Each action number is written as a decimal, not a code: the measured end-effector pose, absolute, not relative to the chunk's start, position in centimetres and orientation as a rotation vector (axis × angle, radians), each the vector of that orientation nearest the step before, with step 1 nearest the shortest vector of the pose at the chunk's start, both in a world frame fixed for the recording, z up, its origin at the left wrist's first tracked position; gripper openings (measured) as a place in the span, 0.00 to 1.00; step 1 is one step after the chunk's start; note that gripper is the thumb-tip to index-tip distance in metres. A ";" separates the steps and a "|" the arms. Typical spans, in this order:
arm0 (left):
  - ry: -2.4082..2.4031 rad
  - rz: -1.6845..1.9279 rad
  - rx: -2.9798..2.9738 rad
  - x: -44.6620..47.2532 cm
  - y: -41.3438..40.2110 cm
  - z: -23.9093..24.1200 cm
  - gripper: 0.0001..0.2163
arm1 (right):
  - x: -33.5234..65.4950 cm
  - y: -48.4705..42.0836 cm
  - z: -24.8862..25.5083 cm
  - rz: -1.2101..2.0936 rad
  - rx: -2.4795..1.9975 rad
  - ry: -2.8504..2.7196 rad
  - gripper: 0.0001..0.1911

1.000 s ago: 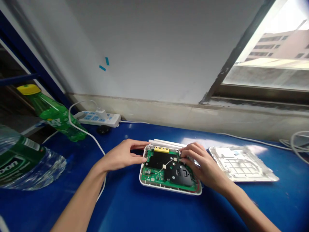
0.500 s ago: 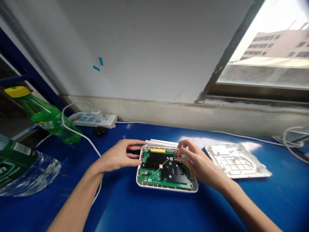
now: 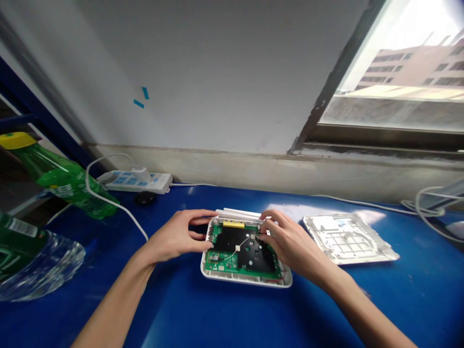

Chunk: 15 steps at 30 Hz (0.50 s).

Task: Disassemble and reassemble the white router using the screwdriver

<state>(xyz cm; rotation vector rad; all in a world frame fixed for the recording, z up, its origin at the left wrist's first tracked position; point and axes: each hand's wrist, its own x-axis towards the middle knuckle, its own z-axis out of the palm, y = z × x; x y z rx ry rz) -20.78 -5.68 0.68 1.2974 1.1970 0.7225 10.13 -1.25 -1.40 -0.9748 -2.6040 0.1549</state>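
Observation:
An opened white router (image 3: 246, 279) lies on the blue table, its green circuit board (image 3: 226, 265) and black metal plates (image 3: 255, 258) exposed. A thin pale antenna wire (image 3: 243, 242) runs slantwise over the plates, taped down in places. My left hand (image 3: 177, 234) holds the casing's left side, thumb at the near part of the edge and fingers at the back corner. Over the board's upper right, my right hand (image 3: 286, 237) has its thumb and fingers bent together at the wire's far end. The fingertips partly hide what they pinch. White antennas (image 3: 239, 213) lie along the router's back.
The router's white cover (image 3: 350, 239) lies inside up to the right. On the left are a green bottle (image 3: 68, 181), a second bottle (image 3: 39, 261), a white power strip (image 3: 137, 182) and a black round object (image 3: 145, 198). A white cable (image 3: 123, 208) trails past my left arm.
The view has turned slightly, so everything sits a little further left. My right fingertips have shifted slightly left over the board; my left hand stays on the casing.

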 end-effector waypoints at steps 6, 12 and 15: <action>1.291 0.795 1.502 -19.8 -6.0 0.7 0.30 | 10.0 -1.4 -1.3 0.195 -0.981 -2.567 0.03; 1.319 0.829 1.634 -19.4 -6.1 0.7 0.30 | 10.0 -1.7 -1.3 0.101 -1.030 -2.547 0.03; 1.347 0.807 1.648 -19.4 -6.1 0.8 0.32 | 10.0 -1.6 -1.3 0.149 -1.068 -2.523 0.03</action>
